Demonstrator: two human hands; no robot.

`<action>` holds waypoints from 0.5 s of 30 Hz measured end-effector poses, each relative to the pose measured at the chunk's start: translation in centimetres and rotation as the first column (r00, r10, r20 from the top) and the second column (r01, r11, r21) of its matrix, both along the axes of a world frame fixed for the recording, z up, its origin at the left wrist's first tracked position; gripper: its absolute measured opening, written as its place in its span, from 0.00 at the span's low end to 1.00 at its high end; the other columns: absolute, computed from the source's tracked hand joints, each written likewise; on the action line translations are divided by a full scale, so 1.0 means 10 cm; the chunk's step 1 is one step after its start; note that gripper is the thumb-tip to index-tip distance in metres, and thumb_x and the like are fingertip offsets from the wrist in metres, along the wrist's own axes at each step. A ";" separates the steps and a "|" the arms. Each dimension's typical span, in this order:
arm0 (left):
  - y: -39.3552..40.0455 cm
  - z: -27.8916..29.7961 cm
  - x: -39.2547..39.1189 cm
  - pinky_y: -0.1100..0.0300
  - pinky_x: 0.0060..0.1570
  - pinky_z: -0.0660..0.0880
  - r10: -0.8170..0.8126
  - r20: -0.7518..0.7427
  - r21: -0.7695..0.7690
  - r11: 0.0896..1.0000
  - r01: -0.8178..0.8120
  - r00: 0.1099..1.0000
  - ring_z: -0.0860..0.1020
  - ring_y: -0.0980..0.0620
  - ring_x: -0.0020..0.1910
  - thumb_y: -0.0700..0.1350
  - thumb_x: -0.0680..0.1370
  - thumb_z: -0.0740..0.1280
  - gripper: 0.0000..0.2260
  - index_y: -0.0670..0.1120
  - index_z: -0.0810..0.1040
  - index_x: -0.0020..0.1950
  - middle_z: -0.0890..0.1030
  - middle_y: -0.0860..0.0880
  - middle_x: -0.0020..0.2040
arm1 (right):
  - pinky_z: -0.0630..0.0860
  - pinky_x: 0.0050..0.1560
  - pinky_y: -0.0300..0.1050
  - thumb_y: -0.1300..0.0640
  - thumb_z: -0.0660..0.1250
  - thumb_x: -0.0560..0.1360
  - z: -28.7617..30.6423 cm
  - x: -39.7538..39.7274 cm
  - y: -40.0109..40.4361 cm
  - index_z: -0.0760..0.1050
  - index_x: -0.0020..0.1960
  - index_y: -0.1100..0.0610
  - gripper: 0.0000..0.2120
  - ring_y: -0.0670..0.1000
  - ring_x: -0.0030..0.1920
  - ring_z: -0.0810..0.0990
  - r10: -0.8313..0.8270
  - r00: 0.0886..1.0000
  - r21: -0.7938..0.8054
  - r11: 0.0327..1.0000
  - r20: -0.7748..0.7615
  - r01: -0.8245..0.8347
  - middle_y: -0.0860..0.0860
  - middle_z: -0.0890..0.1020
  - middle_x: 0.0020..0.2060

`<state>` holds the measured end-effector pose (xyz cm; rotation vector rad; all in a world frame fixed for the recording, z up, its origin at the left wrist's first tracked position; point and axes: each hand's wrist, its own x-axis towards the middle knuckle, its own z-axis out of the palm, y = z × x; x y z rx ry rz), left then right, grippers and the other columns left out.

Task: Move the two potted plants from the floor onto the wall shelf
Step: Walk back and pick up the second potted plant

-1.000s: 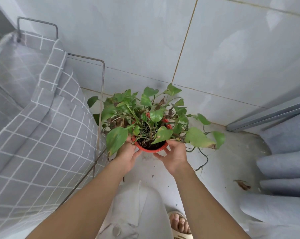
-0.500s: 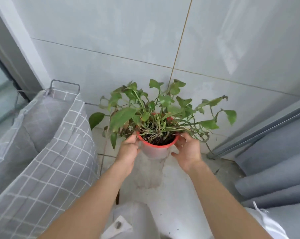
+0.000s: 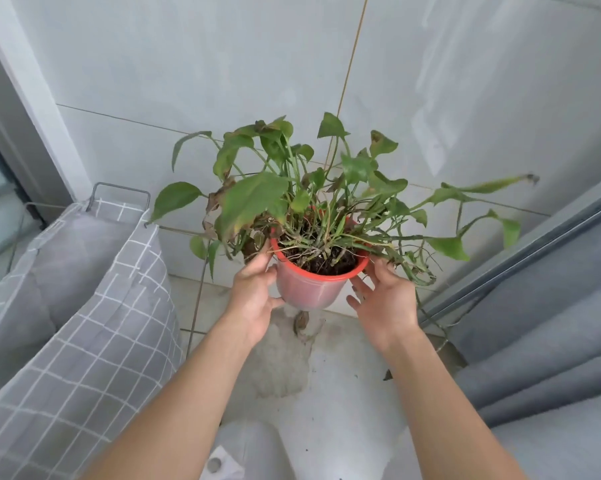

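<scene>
A pale tiled wall (image 3: 223, 64) fills the background, with a grey checked fabric hamper (image 3: 84, 306) at your left. You hold a leafy potted plant (image 3: 313, 216) in a red pot (image 3: 309, 289) in the air above the floor (image 3: 344, 393). Your left hand (image 3: 254, 296) curls round the pot's side; your right hand (image 3: 385, 303) touches the rim, fingers spread.

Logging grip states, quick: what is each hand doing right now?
Left hand: grips the side of the red plant pot, held off the floor.
Right hand: fingers fairly straight, beside the pot's rim; contact cannot be told.
</scene>
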<state>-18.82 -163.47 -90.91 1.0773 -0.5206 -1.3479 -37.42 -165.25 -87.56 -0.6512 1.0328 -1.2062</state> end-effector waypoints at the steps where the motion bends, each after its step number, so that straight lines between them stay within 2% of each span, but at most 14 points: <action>1: 0.02 0.00 -0.01 0.26 0.63 0.68 0.001 0.001 -0.001 1.000 -0.001 1.000 0.72 0.50 0.71 0.29 0.80 0.55 0.26 0.51 0.78 0.68 0.79 0.55 0.68 | 0.60 0.72 0.61 0.55 0.56 0.84 0.01 0.00 0.01 0.75 0.68 0.53 0.16 0.55 0.67 0.74 -0.009 1.000 -0.005 1.000 -0.007 0.009 0.48 0.79 0.67; 3: 0.05 0.02 -0.01 0.26 0.62 0.68 0.003 -0.008 -0.009 1.000 -0.003 1.000 0.72 0.49 0.71 0.29 0.81 0.55 0.25 0.51 0.79 0.68 0.78 0.54 0.69 | 0.61 0.72 0.60 0.56 0.55 0.84 0.03 0.00 0.00 0.74 0.69 0.54 0.16 0.55 0.68 0.73 -0.025 0.999 -0.028 0.999 -0.025 0.024 0.48 0.79 0.67; 4: 0.07 0.04 -0.02 0.27 0.62 0.69 0.001 -0.009 -0.015 1.000 -0.001 1.000 0.72 0.49 0.72 0.29 0.81 0.55 0.25 0.51 0.78 0.69 0.77 0.54 0.70 | 0.61 0.72 0.59 0.57 0.55 0.84 0.03 0.00 -0.01 0.75 0.67 0.53 0.15 0.55 0.68 0.73 -0.028 0.999 -0.037 0.999 -0.030 0.027 0.48 0.79 0.66; 6: 0.09 0.08 -0.02 0.27 0.63 0.68 -0.010 0.009 -0.022 1.000 0.010 1.000 0.70 0.50 0.73 0.30 0.82 0.55 0.25 0.52 0.75 0.71 0.74 0.55 0.73 | 0.61 0.73 0.60 0.59 0.55 0.85 0.02 0.01 -0.02 0.76 0.57 0.50 0.12 0.54 0.68 0.74 -0.034 0.999 -0.039 0.999 -0.022 0.033 0.47 0.81 0.64; 9: 0.11 0.13 -0.04 0.30 0.64 0.68 -0.013 0.029 -0.034 0.999 0.014 0.999 0.69 0.51 0.74 0.30 0.82 0.55 0.25 0.53 0.75 0.72 0.72 0.59 0.74 | 0.63 0.73 0.62 0.63 0.55 0.84 0.00 0.01 -0.05 0.74 0.45 0.49 0.15 0.52 0.62 0.77 -0.077 0.997 -0.012 0.997 0.013 0.077 0.44 0.84 0.51; 12: 0.12 0.19 -0.06 0.36 0.60 0.73 -0.027 0.009 -0.053 0.998 0.028 1.000 0.74 0.50 0.68 0.29 0.81 0.56 0.24 0.51 0.78 0.68 0.77 0.57 0.70 | 0.65 0.71 0.61 0.64 0.57 0.83 -0.02 0.00 -0.08 0.75 0.48 0.48 0.14 0.51 0.61 0.79 -0.075 0.996 -0.020 0.997 0.037 0.076 0.42 0.87 0.45; 14: 0.13 0.21 -0.07 0.32 0.63 0.69 -0.039 -0.012 -0.046 0.998 0.038 0.999 0.74 0.47 0.69 0.27 0.79 0.57 0.25 0.46 0.75 0.71 0.77 0.52 0.71 | 0.64 0.71 0.60 0.63 0.60 0.83 -0.03 0.01 -0.08 0.76 0.53 0.49 0.11 0.51 0.64 0.78 -0.075 0.994 -0.010 0.997 0.079 0.077 0.44 0.87 0.49; 15: 0.14 0.21 -0.08 0.30 0.64 0.67 -0.045 -0.022 -0.048 0.998 0.044 0.999 0.74 0.46 0.69 0.26 0.78 0.57 0.25 0.44 0.74 0.71 0.78 0.52 0.69 | 0.63 0.71 0.60 0.62 0.61 0.82 -0.03 0.01 -0.08 0.75 0.58 0.50 0.09 0.51 0.66 0.76 -0.083 0.992 0.011 0.997 0.096 0.082 0.46 0.86 0.54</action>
